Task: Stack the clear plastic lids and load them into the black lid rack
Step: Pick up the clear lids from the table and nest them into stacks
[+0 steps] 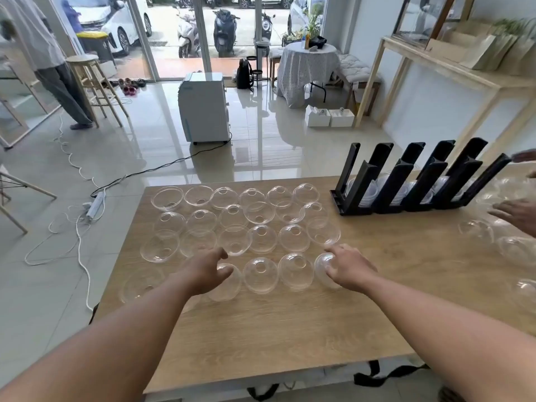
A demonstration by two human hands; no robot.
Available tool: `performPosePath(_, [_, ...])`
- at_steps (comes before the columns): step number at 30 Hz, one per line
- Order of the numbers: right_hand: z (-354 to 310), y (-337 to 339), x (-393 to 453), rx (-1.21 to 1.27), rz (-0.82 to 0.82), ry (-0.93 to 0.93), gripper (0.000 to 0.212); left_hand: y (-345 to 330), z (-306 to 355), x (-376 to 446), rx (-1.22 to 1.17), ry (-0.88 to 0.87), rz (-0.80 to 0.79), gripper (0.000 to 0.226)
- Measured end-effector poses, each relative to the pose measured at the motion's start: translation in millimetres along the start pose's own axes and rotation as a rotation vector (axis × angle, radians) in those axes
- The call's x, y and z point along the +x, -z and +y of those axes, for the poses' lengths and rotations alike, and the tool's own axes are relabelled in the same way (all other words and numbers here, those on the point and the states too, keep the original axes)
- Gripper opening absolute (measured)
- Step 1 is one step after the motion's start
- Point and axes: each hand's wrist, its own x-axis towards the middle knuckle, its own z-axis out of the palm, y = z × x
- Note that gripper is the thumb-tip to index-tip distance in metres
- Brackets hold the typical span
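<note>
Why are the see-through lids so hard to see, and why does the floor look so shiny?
Head view: the clear lids show mostly as bright rim glints against the wooden table; daylight from the glass doors mirrors off the glossy floor tiles; the wide lens bends the edges.

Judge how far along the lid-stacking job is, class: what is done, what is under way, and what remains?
Done: the black lid rack already holds some clear lids in its slots. Under way: the left hand and right hand each reach onto a dome lid in the nearest row; whether either grips yet is unclear. Left: most loose lids still lie singly across the table, unstacked.
</note>
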Motion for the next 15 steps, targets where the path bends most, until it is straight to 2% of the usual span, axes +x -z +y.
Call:
performPosePath(4, [5.6,-10.5,-4.2,-0.045,-0.044,-0.017,0.061,-5.5,7.8,-5.2,-0.025,0.007,-0.004,0.049])
performPosePath(11, [17.9,-32.7,-11.4,0.019,0.017,-0.048,0.058,-11.7,30.2,-0.9,-0.011,-0.038,0.028,0.048])
performPosePath(15, [28.1,-46.1,-28.7,0.089,0.104,-0.065,0.053,-18.9,37.2,-3.1,-0.028,-0.07,0.04,0.047])
